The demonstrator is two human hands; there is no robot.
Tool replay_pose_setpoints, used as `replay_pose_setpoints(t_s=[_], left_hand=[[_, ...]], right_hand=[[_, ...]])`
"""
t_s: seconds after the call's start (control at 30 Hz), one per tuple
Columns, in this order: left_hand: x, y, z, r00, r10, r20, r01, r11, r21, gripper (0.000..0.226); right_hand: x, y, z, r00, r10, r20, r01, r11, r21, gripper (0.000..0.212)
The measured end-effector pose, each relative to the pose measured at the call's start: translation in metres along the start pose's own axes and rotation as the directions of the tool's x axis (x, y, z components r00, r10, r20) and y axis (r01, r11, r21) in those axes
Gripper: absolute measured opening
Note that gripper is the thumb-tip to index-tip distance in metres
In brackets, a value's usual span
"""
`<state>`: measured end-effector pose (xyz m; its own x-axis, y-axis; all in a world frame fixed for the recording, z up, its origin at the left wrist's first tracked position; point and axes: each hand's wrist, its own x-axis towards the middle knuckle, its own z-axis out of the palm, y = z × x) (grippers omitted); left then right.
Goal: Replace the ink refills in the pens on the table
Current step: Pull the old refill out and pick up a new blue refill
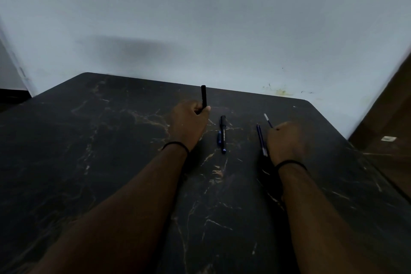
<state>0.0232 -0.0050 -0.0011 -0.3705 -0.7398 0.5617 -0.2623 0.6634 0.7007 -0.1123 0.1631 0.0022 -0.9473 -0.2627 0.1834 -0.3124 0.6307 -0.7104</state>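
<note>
Far left and underneath everything: dark marble-patterned counter point(93, 162) with pale tan veins, butted against a plain pale wall point(200, 18). Left of centre, left hand point(191, 124) raised over the counter, thin black band point(175, 145) round the wrist, fingers point(201, 110) curled tight around the lower end of a black cylindrical pen barrel point(203, 95) — barrel upright, top end pointing away toward the wall. Just right of that hand, lying flat on the counter: a black capped pen with pale lettering point(223, 134), lengthwise away from the viewer, and touching or just beside its left flank a short dark blue pen piece point(219, 137). Further right, two thin blue ink refills point(260, 139) side by side on the counter, near ends just beside the right hand point(287, 142). Right hand closed in a fist, a thin blue refill with a pale tip point(268, 120) pinched in it and sticking out up-left — fingertips themselves hidden behind the knuckles. Second thin black band point(289, 163) on that wrist. Far right edge: brown wooden surface point(389, 118), blurred.
</note>
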Motion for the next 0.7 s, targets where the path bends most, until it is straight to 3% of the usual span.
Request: replay_pose_setpoints(t_s=[0.4,0.7], left_hand=[[-0.0029,0.0001,0.0014,1.000,-0.010,0.022,0.011,0.999,-0.051,0.033],[-0.0023,-0.0008,0.0024,1.000,-0.013,0.015,0.013,1.000,-0.027,0.029]], right_hand=[[-0.0068,0.0016,-0.0003,0.995,0.018,0.100,-0.010,0.996,-0.084,0.036],[-0.0068,-0.0036,0.0008,0.998,0.021,0.065,-0.012,0.989,-0.145,0.025]])
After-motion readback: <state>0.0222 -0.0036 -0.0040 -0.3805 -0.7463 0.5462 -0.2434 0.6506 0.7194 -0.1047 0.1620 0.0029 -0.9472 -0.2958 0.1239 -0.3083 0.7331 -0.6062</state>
